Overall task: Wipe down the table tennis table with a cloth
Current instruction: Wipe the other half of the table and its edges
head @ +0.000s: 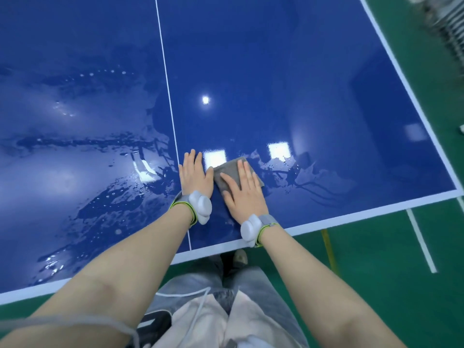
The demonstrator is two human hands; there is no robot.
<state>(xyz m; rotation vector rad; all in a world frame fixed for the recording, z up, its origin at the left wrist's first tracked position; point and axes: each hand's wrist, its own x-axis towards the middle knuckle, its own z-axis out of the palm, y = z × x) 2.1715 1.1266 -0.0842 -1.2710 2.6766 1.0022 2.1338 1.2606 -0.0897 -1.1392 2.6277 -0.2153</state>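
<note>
The blue worktop of the table tennis table is shiny, with a white centre line and a white border along its edges. A folded grey cloth lies flat on it, near the person's edge and just to the right of the centre line. The right hand presses on the cloth with straight fingers; it grasps nothing. The left hand lies flat on the worktop just beside the cloth, between the cloth and the centre line, its fingers straight and released; its thumb side touches the cloth's left edge. Each wrist carries a white device on a grey band. Wet streaks and drops cover the worktop's left half. A green floor lies beneath.
</note>
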